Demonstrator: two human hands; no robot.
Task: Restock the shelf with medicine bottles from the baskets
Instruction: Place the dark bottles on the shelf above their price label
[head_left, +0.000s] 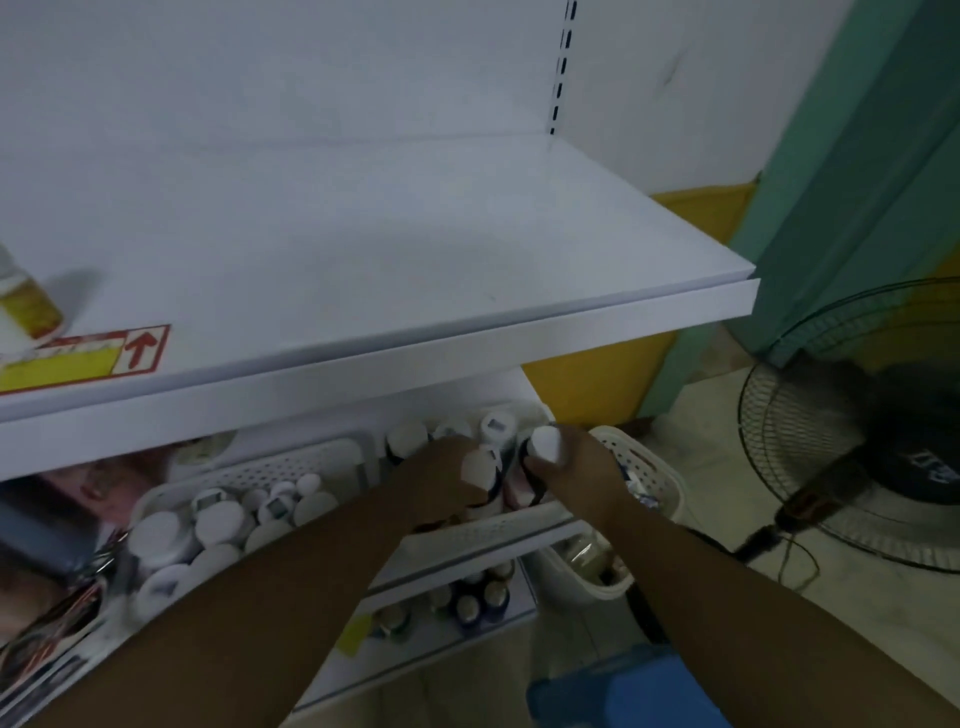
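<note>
Below the wide white shelf (415, 291), two white perforated baskets hold white-capped medicine bottles. My left hand (441, 478) reaches into the right basket (493, 530) and is closed around a white-capped bottle (480, 467). Beside it, my right hand (576, 467) grips another dark bottle with a white cap (545, 444). More bottles (498, 426) stand behind them in that basket. The left basket (291, 467) is full of white-capped bottles (218, 525). One yellow-labelled bottle (26, 306) stands at the shelf's far left.
A red and yellow sticker with an arrow (88, 358) lies on the shelf. A third white basket (639, 478) sits on the floor at right. Small dark bottles (467, 603) fill the lowest shelf. A standing fan (857, 441) is at right, a blue object (623, 691) below.
</note>
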